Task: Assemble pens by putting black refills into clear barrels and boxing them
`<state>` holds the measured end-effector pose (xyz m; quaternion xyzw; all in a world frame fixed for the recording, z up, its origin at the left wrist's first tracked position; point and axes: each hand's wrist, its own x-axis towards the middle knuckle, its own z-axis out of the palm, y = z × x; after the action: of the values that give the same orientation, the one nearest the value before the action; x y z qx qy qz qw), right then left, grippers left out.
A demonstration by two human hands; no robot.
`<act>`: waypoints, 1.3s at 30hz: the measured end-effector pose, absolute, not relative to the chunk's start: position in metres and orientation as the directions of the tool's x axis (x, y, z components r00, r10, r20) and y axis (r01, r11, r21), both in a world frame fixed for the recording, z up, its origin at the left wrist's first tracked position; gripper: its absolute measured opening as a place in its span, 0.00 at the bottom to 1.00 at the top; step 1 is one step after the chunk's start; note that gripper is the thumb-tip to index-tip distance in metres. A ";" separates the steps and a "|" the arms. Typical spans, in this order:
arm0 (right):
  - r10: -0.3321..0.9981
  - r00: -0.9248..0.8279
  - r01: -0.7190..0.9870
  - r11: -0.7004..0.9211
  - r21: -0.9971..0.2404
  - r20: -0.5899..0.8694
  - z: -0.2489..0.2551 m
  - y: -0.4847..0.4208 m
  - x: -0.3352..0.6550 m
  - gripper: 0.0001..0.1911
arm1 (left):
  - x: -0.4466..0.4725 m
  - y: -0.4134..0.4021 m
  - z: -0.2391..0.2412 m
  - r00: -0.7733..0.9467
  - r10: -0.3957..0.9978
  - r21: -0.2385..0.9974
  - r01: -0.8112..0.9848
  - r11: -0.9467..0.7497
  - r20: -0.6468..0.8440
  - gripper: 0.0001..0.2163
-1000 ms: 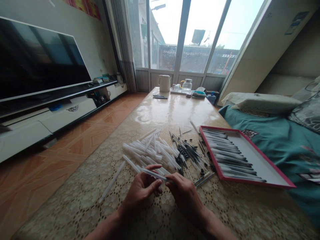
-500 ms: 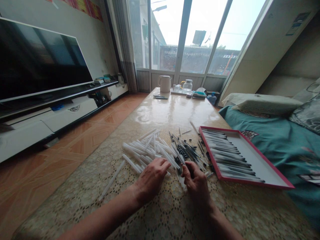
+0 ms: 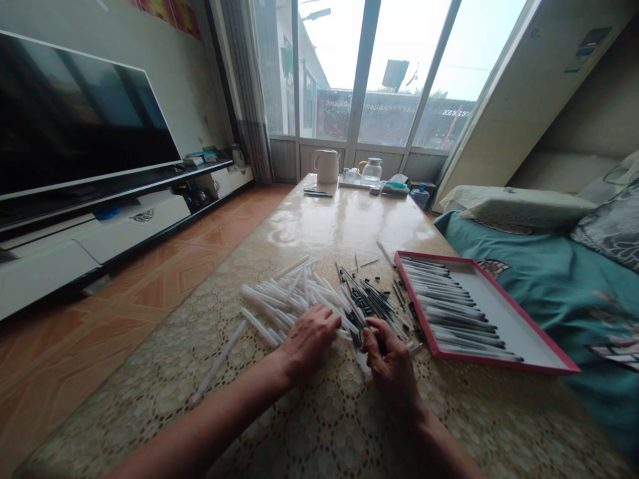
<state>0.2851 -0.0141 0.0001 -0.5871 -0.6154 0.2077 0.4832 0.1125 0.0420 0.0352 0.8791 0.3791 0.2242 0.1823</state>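
My left hand [image 3: 313, 334] is closed at the near edge of a heap of translucent white pen barrels [image 3: 279, 296], fingers curled and pressed together. Something pale shows by its fingertips, too small to name. Just to the right, my right hand [image 3: 390, 352] is closed, thumb against the index finger, and the slim piece in that pinch is mostly hidden. Beyond it lie thin dark pen refills [image 3: 382, 303] and small black caps or plugs [image 3: 360, 303]. Pens [image 3: 449, 309] with dark ends lie in a row in the shallow red-rimmed box lid [image 3: 492, 303] on the right.
A patterned cloth covers the long table [image 3: 344, 426]. One barrel [image 3: 219, 362] lies apart at the left. At the far end stand a pitcher [image 3: 327, 166], a glass jug [image 3: 371, 171] and a tissue pack [image 3: 395, 187]. A teal-covered sofa [image 3: 539, 266] runs along the right.
My left hand's fingers have drawn in closer together and the hand has shifted slightly. My right hand keeps its grip in nearly the same place. The whole view has shifted a little.
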 end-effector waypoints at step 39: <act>0.859 -0.320 0.748 0.487 -0.450 0.399 0.014 -0.025 0.277 0.08 | 0.073 0.009 0.026 0.188 0.975 0.955 -0.247 0.166 -0.121 0.10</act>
<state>0.2769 -0.0251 0.0140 -0.4979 -0.8072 0.0917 0.3036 0.0730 0.0087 0.0257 0.4331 0.4199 0.4790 0.6377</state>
